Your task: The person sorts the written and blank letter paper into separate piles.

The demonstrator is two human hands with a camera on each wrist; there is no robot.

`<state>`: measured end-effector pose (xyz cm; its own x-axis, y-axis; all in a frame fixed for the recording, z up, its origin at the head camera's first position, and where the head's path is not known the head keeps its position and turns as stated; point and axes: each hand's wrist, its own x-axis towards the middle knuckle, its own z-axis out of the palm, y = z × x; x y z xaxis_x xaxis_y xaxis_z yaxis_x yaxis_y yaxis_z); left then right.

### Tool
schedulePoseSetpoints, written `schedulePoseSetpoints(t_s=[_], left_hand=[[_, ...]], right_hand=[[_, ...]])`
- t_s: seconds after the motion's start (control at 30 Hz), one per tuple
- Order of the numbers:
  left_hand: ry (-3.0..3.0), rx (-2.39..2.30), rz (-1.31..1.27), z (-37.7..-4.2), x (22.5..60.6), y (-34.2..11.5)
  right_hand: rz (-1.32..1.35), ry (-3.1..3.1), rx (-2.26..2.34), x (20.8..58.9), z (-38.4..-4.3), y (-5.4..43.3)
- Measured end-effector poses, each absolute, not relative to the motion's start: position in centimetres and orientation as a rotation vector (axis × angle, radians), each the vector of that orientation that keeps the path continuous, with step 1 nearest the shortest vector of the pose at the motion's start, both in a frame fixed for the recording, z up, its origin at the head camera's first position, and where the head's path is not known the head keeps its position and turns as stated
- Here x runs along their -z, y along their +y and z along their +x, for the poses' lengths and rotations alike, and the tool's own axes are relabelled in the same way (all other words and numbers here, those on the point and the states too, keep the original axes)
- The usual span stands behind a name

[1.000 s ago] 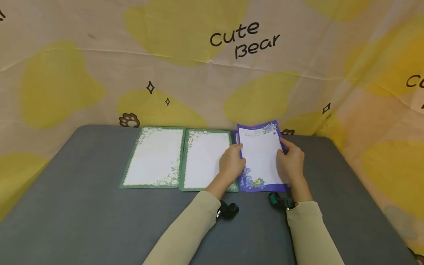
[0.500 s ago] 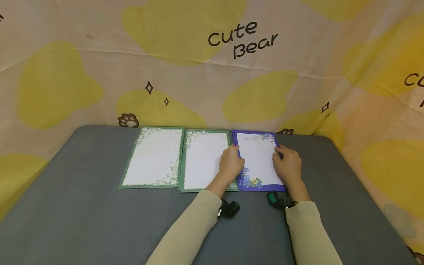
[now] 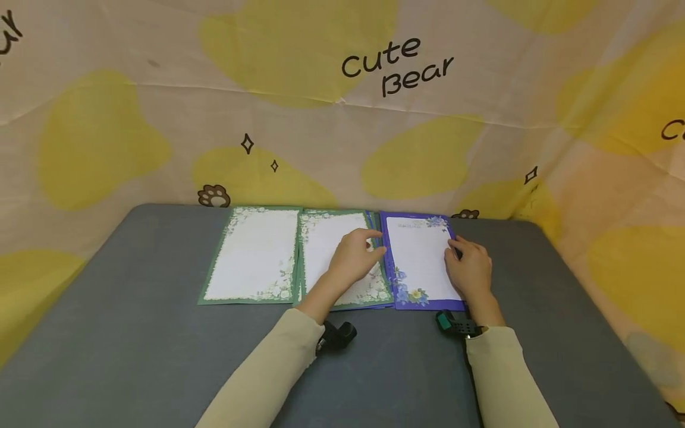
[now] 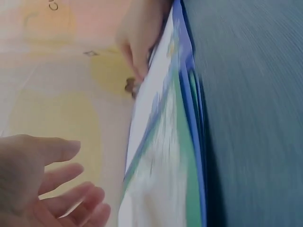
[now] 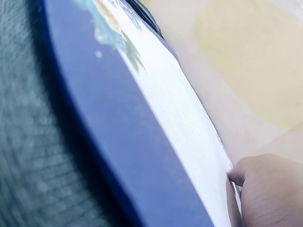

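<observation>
A purple-bordered sheet of floral letter paper (image 3: 417,261) lies flat at the right of a row. My right hand (image 3: 470,264) is at its right edge, thumb and forefinger pinching there; in the right wrist view the thumb (image 5: 244,172) meets the paper's edge. My left hand (image 3: 353,255) hovers over the middle green-bordered sheet (image 3: 316,261), holding nothing. Its fingers are spread and loosely bent in the left wrist view. Blue and green edges of further sheets (image 4: 196,118) show beneath the middle sheet, partly under the purple one.
Another green-bordered sheet (image 3: 251,255) lies at the left of the row. All sit toward the back of a grey table (image 3: 134,351). A patterned cloth (image 3: 299,71) hangs right behind the table's far edge. Each wrist carries a black camera strap (image 3: 455,324).
The purple sheet, raised and bowed a second ago, now lies flat. My left hand has let go of its left edge and moved left. The middle sheets look more fanned out.
</observation>
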<state>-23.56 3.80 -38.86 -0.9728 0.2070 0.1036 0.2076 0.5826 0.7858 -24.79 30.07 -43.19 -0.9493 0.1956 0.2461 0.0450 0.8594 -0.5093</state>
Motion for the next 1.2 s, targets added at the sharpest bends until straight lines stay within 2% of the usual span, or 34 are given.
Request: schedulePoseSetpoints(t_s=[0.43, 0.87, 1.0, 1.2], left_hand=[[-2.894, 1.167, -0.261, -23.2, 40.6, -6.3], [-3.083, 0.774, -0.525, -23.6, 42.2, -8.8], [-3.079, 0.744, -0.558, -23.6, 42.6, -9.1], [-3.048, 0.717, -0.557, -23.6, 43.1, -9.2]], right_hand=[[-0.197, -2.737, -0.740, 43.2, -24.7, 30.1], [-0.128, -2.674, -0.733, 42.1, -25.0, 29.4], [0.018, -2.546, -0.920, 41.9, -25.2, 27.0], [0.449, -2.627, -1.082, 42.4, -24.6, 21.4]])
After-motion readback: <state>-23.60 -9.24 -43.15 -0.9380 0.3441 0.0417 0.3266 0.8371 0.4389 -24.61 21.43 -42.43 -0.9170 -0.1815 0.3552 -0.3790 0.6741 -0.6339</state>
